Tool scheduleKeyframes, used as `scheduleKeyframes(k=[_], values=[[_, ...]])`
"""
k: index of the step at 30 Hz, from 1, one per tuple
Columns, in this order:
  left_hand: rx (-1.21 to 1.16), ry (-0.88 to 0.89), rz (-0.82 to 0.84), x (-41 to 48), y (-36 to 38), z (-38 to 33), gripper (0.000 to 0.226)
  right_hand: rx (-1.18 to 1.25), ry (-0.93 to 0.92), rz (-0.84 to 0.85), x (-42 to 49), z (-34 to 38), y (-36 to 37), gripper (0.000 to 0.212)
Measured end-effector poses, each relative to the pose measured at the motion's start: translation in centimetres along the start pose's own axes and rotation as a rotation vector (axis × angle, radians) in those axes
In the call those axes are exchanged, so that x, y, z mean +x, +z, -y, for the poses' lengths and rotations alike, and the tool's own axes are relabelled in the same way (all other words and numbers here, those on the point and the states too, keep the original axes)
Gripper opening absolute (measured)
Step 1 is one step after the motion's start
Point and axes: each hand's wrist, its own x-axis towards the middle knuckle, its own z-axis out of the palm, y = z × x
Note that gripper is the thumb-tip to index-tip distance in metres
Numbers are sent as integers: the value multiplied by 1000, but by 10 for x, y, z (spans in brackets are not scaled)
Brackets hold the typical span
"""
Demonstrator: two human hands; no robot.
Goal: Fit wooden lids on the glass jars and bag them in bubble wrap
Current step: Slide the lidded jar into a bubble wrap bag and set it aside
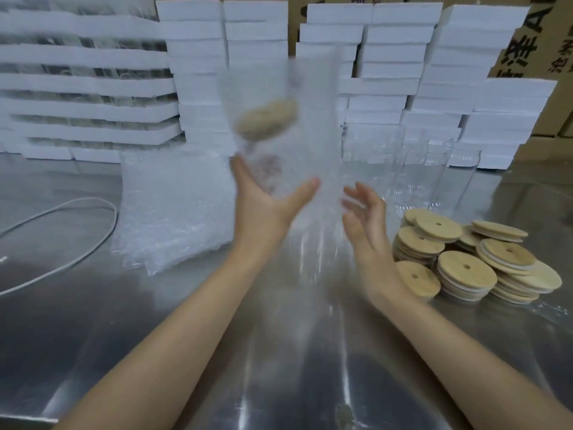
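My left hand (266, 209) is spread open, palm up; my right hand (362, 225) hangs loose, fingers (361, 193) gripping nothing. To bag well, I judge, I should cradle the base and keep the lid seated while the wrap slides on. The blurred clear glass jar (271, 169) with its round wooden lid (266, 119), inside a clear bubble-wrap bag (313, 97), tilts just above my left palm, left of my right fingers; contact I cannot tell.
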Motion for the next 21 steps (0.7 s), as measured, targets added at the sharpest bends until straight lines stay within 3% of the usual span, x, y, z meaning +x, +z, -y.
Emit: scheduleKeyframes(k=[2,5,11,16,21], values=[[22,65,-214,33,-19,-18,83,-55,37,88,-8,-9,13,47],[215,103,-317,108,-42,-35,100,-109,68,210,-6,-10,29,41],[522,123,-220,209,-31,9,98,-186,34,365,-5,-17,32,37],[548,-74,-146,242,-8,82,95,-161,54,400,5,-22,30,41],[568,-284,-208,255,-11,135,103,-196,-37,422,9,-27,31,42]])
